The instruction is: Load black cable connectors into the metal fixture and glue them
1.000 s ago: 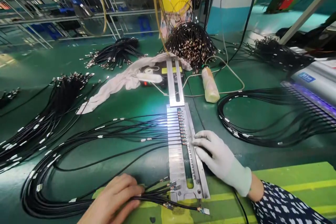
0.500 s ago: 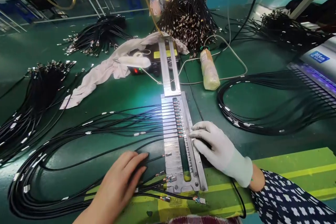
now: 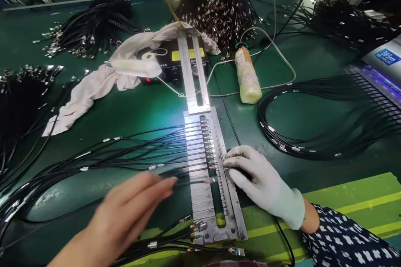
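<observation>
The bare left hand, blurred, has its fingers together, pinching a black cable whose end reaches rightward over the slotted metal fixture. Ahead of that hand, connector-tipped cables line the slots. The gloved right hand is loosely curled, gripping nothing visible, fingertips at the fixture's edge; ahead of it stands a wrapped bottle.

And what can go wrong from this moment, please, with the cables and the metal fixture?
1. The blurred cable by the left hand could sit crooked on the metal fixture, or nudge the connectors lined up there.
2. The loose cable ends at the fixture's near end could perhaps catch on the left hand.
3. The gloved right hand rests against the fixture's edge; an uneven push might shift it.
</observation>
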Available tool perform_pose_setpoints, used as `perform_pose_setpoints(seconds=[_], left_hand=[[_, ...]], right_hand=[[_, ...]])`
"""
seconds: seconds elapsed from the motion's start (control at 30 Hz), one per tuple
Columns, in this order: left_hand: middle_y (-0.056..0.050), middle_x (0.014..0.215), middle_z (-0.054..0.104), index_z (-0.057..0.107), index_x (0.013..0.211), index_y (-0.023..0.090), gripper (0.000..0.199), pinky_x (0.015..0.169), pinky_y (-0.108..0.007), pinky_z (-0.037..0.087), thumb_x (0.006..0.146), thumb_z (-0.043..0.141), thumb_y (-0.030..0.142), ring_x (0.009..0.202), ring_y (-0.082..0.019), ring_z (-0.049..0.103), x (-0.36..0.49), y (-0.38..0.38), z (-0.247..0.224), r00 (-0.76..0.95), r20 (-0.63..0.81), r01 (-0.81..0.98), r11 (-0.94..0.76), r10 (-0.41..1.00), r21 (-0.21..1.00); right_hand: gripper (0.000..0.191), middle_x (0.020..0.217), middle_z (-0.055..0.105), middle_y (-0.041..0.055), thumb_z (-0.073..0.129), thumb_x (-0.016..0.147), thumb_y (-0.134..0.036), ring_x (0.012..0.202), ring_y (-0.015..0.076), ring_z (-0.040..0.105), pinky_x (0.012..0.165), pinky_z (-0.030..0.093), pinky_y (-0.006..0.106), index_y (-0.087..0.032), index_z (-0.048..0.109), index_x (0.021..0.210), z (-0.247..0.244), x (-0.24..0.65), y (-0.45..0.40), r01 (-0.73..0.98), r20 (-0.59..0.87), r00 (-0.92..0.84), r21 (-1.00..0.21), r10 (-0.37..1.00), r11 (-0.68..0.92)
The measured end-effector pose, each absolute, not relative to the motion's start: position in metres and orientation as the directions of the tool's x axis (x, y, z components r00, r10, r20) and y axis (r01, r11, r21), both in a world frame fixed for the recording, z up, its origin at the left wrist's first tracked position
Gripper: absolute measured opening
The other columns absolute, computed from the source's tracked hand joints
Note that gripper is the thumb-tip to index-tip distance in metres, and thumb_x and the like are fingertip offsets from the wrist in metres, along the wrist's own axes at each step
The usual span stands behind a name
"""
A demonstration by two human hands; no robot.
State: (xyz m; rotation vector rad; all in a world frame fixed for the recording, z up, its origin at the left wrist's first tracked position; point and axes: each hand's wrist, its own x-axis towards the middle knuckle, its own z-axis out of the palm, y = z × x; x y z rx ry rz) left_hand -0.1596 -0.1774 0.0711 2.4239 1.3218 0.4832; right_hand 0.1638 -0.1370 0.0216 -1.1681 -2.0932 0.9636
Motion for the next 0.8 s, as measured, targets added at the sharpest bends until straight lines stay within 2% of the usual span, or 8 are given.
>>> perform_pose_setpoints(seconds=[0.07, 0.17, 0.33, 0.47, 0.67, 0.8], left_hand=[[-0.003, 0.091, 0.063, 0.051, 0.133, 0.027, 0.040, 0.067, -0.019, 0.048, 0.096, 0.041, 0.014, 0.075, -0.011, 0.060, -0.144, -0.168, 0.054, 0.632, 0.076, 0.645, -0.577, 0.772, 0.501], [-0.004, 0.091, 0.061, 0.047, 0.137, 0.026, 0.046, 0.064, -0.018, 0.045, 0.095, 0.033, 0.011, 0.074, -0.011, 0.058, -0.134, -0.159, 0.037, 0.692, 0.016, 0.604, -0.591, 0.722, 0.534], [-0.005, 0.092, 0.060, 0.048, 0.137, 0.025, 0.044, 0.064, -0.021, 0.043, 0.097, 0.032, 0.015, 0.074, -0.013, 0.056, -0.138, -0.154, 0.029, 0.706, 0.085, 0.611, -0.666, 0.703, 0.428], [-0.006, 0.099, 0.060, 0.042, 0.142, 0.024, 0.046, 0.071, -0.024, 0.042, 0.098, 0.032, 0.013, 0.084, -0.015, 0.056, -0.138, -0.155, 0.029, 0.715, 0.120, 0.603, -0.695, 0.688, 0.391], [-0.008, 0.104, 0.061, 0.026, 0.150, 0.021, 0.052, 0.084, -0.030, 0.040, 0.099, 0.027, 0.013, 0.092, -0.019, 0.054, -0.135, -0.162, 0.038, 0.745, 0.037, 0.604, -0.696, 0.667, 0.387], [-0.008, 0.104, 0.062, 0.028, 0.149, 0.021, 0.051, 0.085, -0.030, 0.041, 0.099, 0.029, 0.013, 0.093, -0.018, 0.054, -0.135, -0.163, 0.033, 0.734, 0.066, 0.605, -0.694, 0.676, 0.390]], right_hand=[[0.020, 0.110, 0.056, 0.0068, 0.051, 0.094, -0.017, 0.105, 0.0212, 0.054, 0.092, 0.047, 0.041, -0.022, 0.063, 0.109, 0.021, 0.164, -0.137, 0.474, 0.117, -0.465, -0.805, 0.878, 0.358], [0.020, 0.109, 0.057, 0.0072, 0.051, 0.094, -0.018, 0.103, 0.0219, 0.055, 0.090, 0.048, 0.041, -0.022, 0.063, 0.109, 0.021, 0.164, -0.136, 0.459, 0.117, -0.459, -0.818, 0.881, 0.347], [0.019, 0.104, 0.058, 0.0060, 0.051, 0.093, -0.017, 0.099, 0.0203, 0.057, 0.088, 0.049, 0.038, -0.022, 0.065, 0.106, 0.024, 0.163, -0.131, 0.432, 0.107, -0.443, -0.845, 0.890, 0.316], [0.018, 0.102, 0.058, 0.0053, 0.052, 0.093, -0.016, 0.097, 0.0193, 0.057, 0.086, 0.048, 0.037, -0.021, 0.066, 0.103, 0.025, 0.163, -0.128, 0.420, 0.103, -0.445, -0.853, 0.890, 0.309], [0.018, 0.102, 0.058, 0.0053, 0.052, 0.093, -0.016, 0.098, 0.0190, 0.057, 0.086, 0.048, 0.036, -0.020, 0.066, 0.102, 0.024, 0.163, -0.128, 0.409, 0.098, -0.443, -0.863, 0.891, 0.298], [0.018, 0.103, 0.059, 0.0059, 0.052, 0.092, -0.016, 0.098, 0.0196, 0.057, 0.087, 0.048, 0.037, -0.020, 0.066, 0.103, 0.024, 0.163, -0.127, 0.410, 0.102, -0.441, -0.861, 0.891, 0.302]])
